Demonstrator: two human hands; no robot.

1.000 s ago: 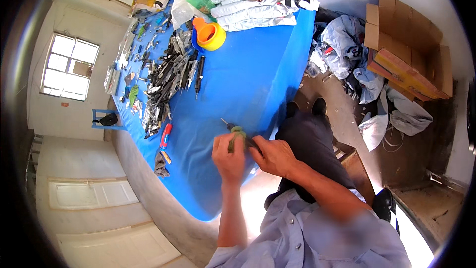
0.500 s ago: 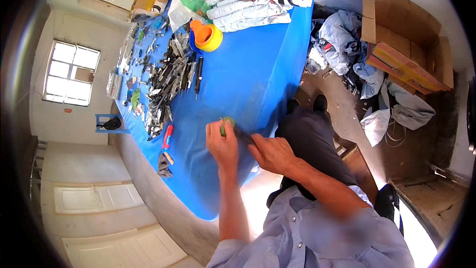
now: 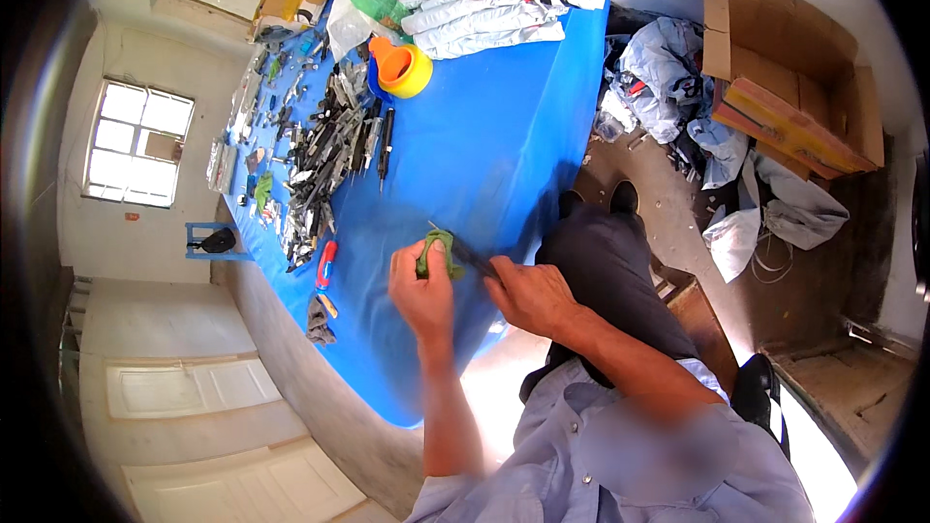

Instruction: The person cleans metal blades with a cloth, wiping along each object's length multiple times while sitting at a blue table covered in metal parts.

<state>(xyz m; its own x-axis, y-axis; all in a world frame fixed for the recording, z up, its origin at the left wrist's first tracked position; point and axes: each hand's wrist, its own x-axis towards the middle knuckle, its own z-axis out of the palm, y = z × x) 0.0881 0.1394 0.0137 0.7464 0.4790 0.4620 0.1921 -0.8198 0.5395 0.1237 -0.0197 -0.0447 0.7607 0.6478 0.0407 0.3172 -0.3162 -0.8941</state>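
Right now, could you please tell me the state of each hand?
Left hand: closed, holding a green cloth against a slim dark tool.
Right hand: closed, holding the same tool.

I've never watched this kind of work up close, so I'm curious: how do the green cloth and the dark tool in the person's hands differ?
The green cloth is crumpled, while the dark tool is long and slim. The left hand pinches the cloth; the right hand holds the tool's near end. Both are in the person's hands, and they meet near the left fingers.
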